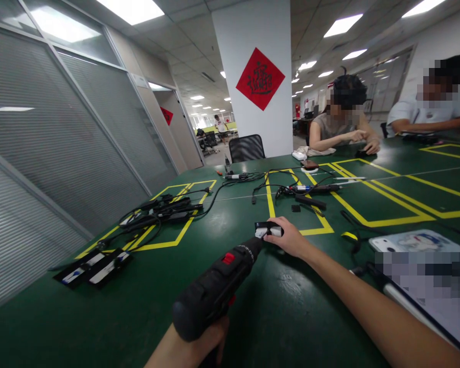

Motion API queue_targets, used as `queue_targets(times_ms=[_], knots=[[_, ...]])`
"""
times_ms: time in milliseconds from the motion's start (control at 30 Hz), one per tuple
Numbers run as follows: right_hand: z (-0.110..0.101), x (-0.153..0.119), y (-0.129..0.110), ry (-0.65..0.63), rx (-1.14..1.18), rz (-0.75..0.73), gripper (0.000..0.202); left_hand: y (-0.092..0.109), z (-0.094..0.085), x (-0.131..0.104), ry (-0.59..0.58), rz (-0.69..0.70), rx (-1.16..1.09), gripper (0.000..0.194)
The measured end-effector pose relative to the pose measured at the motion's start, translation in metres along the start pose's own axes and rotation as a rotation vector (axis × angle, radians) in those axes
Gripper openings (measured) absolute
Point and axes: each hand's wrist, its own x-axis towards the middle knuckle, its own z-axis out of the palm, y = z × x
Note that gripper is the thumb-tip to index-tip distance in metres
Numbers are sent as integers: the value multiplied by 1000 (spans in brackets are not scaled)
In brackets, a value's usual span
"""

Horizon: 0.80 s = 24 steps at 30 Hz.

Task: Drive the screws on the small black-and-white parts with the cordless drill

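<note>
My left hand (205, 340) is wrapped around the grip of a black cordless drill (214, 286) with red buttons. The drill points forward and to the right. Its tip meets a small black-and-white part (274, 231) just above the green table (230, 225). My right hand (287, 237) pinches that part from the right, its fingers closed on the edge. Whether the bit touches a screw there is too small to make out.
Black cables and adapters (168, 209) lie heaped at the left, near two flat black-and-white pieces (95, 268). Pens and cables (306, 189) lie ahead inside yellow tape. A phone (417, 240) and a laptop-like device (429, 301) are at the right. Two people sit across the table.
</note>
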Motion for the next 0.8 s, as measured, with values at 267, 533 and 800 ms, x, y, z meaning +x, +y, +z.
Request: queue_targets(times_ms=[267,533,800], knots=[[0,-1,-2,0,4,-4,48,-10,-5,11,-123,-80,26,15],[0,-1,-3,7,15,26,50,-24,-7,10,-121,2,-35,12],[1,-1,2,6,-4,6,52,-22,-5,8,-59,3,22,21]])
